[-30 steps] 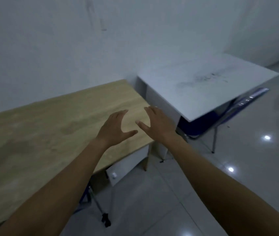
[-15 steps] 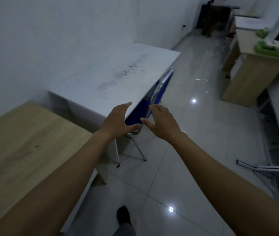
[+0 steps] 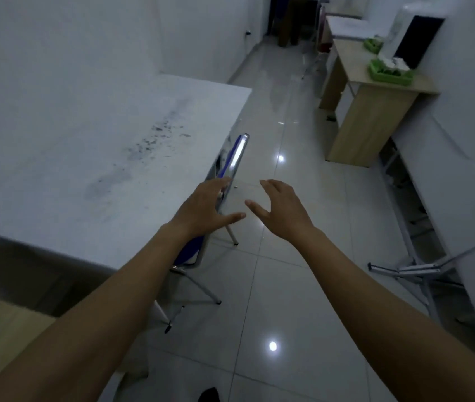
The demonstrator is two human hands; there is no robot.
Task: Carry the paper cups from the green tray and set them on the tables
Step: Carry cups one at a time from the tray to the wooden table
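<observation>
Green tray (image 3: 390,73) nearer now; both hands (image 3: 204,208) (image 3: 284,211) open, empty; chair (image 3: 232,161) alongside.

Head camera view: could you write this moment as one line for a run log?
left hand: open, empty | right hand: open, empty | green tray: on far wooden table, white items inside | white table: no cups

Green tray (image 3: 390,74) on far wooden table (image 3: 355,65) — white cups (image 3: 395,62) inside
</observation>
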